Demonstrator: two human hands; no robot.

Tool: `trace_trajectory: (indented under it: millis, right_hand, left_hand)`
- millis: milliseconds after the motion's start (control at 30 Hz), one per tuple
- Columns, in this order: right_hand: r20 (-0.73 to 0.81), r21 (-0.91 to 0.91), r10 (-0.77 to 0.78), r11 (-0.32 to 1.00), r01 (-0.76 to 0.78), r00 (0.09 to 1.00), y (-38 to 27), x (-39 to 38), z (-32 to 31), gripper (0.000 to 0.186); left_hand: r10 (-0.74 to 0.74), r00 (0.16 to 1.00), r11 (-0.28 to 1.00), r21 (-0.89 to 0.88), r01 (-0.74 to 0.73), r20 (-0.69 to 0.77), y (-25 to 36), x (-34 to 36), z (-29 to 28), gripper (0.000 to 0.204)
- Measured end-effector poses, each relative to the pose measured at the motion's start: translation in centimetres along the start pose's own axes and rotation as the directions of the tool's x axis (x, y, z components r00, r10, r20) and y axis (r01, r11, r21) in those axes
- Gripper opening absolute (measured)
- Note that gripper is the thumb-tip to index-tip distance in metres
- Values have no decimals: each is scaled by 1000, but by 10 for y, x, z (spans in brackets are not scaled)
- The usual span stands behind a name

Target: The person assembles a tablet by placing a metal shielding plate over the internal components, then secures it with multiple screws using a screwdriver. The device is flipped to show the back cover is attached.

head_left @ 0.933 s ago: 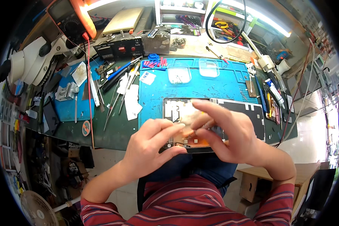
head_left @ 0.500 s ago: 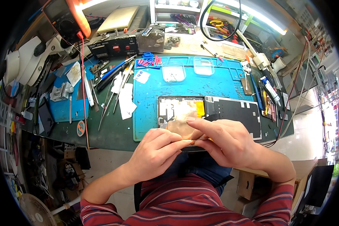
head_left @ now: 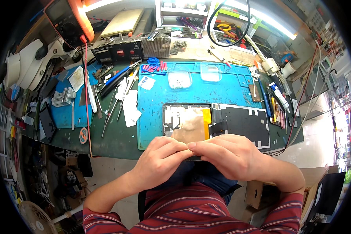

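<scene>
An opened tablet [head_left: 189,123] lies at the near edge of the blue work mat [head_left: 152,117], its metallic inside facing up. An orange flex strip [head_left: 206,123] runs along its right part. To the right lies a flat black panel [head_left: 243,124], with a dark ribbon cable [head_left: 219,127] between the two. My left hand [head_left: 156,159] and my right hand [head_left: 236,156] meet in front of the tablet's near edge. Both are closed, thumbs and index fingers pinched tip to tip. Whatever sits between the fingertips is hidden.
Two clear plastic trays [head_left: 179,79] stand at the mat's back. Tweezers [head_left: 110,113] and white paper [head_left: 132,109] lie left of it. Screwdrivers and a white-and-blue tube [head_left: 279,96] are on the right. A red cable [head_left: 87,89] hangs from an orange multimeter [head_left: 70,23].
My right index finger has come down from above the tablet to meet my left fingertips. The small brownish piece seen between my fingers is now covered. More of the orange strip shows.
</scene>
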State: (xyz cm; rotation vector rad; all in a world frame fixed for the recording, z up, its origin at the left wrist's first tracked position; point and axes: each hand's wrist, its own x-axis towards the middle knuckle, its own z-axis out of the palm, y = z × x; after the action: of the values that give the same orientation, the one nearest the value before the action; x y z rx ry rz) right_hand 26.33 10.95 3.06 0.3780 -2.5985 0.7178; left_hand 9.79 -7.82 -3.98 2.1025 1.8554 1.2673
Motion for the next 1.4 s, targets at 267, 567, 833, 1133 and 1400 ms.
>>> trace_trajectory:
  millis: [267, 567, 833, 1133, 1400]
  right_hand:
    - [-37, -18, 31, 999, -31, 999, 1, 2, 6, 57]
    - [11, -37, 102, 994, -102, 995, -5, 1, -3, 60]
    - [53, -14, 157, 988, -156, 986, -11, 1, -8, 64]
    - [8, -121, 134, 984, -132, 991, -12, 1, -6, 62]
    - [-114, 1, 3, 1000, -3, 993, -10, 12, 2, 60]
  left_hand:
    - [-24, 1000, 994, 103, 23, 6, 1, -2, 0, 34]
    - [16, 999, 974, 224, -24, 37, -4, -2, -5, 43]
    - [13, 999, 975, 220, -20, 33, -4, -2, -5, 41]
    - [22, 999, 973, 230, -27, 26, -4, -1, -4, 39]
    - [21, 1000, 971, 239, -23, 8, -4, 0, -3, 37]
